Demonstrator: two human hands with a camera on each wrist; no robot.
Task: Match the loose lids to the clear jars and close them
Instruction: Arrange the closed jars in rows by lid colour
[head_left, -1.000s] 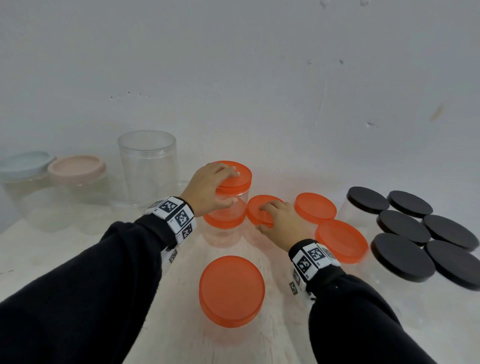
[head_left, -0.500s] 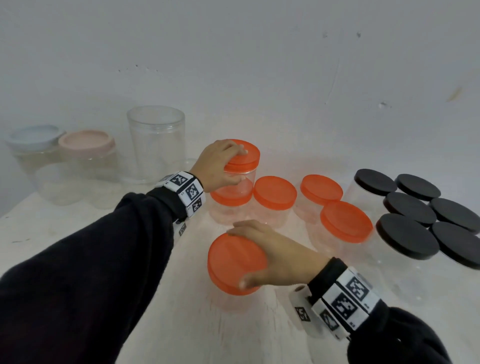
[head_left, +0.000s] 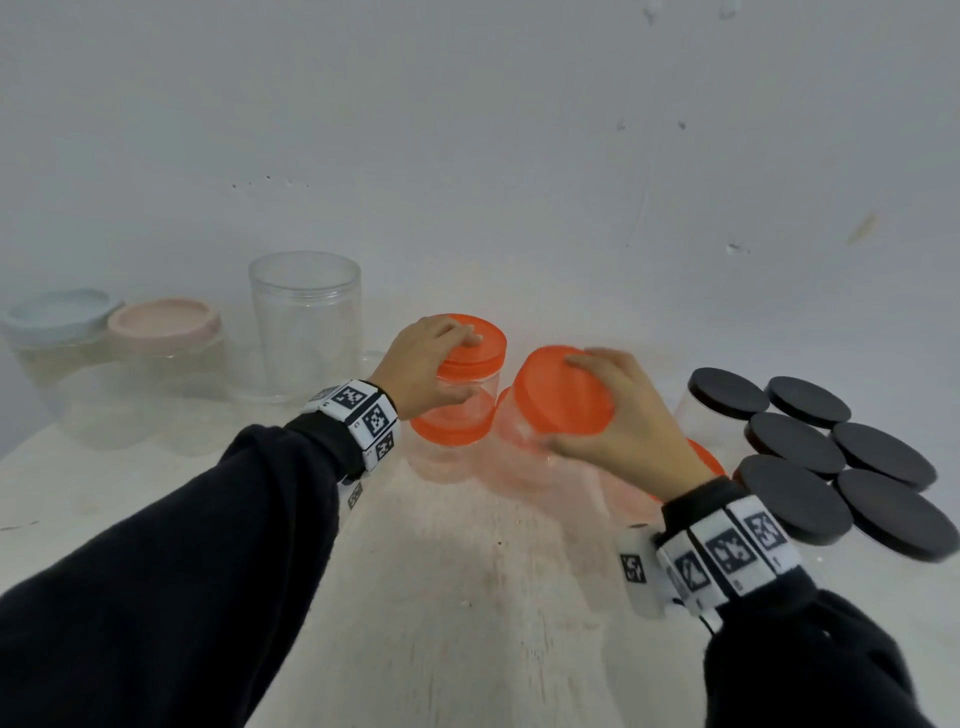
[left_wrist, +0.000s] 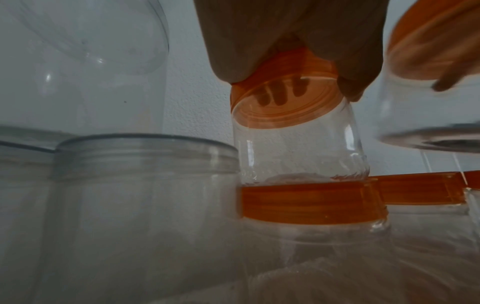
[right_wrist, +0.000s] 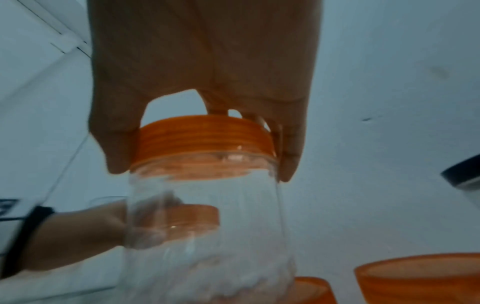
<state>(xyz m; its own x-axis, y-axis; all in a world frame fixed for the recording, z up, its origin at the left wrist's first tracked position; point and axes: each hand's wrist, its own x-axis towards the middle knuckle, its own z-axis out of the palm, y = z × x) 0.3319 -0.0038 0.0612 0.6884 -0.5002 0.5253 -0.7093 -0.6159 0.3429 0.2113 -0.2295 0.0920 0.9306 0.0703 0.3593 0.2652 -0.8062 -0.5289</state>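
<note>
My left hand (head_left: 460, 366) grips the orange lid (head_left: 480, 348) of a clear jar (left_wrist: 298, 148) that stands on top of another orange-lidded jar (head_left: 449, 434). My right hand (head_left: 576, 410) grips a second orange lid (head_left: 545, 379) from above. Its clear jar (right_wrist: 207, 226) hangs below, tilted and off the table, just right of the stack. In the right wrist view, thumb and fingers (right_wrist: 288, 156) clamp the lid's rim (right_wrist: 205, 142). More orange-lidded jars (right_wrist: 415, 277) stand underneath, mostly hidden by my right hand in the head view.
Several black-lidded jars (head_left: 795, 441) crowd the right side. A tall open clear jar (head_left: 306, 322) stands at the back left, beside a pink-lidded jar (head_left: 163, 319) and a blue-lidded one (head_left: 57, 312). A white wall (head_left: 519, 156) rises close behind.
My right hand left the back jars, took the near orange-lidded jar by its lid and lifted it back beside the stack. My left hand kept its hold on the top jar's lid.
</note>
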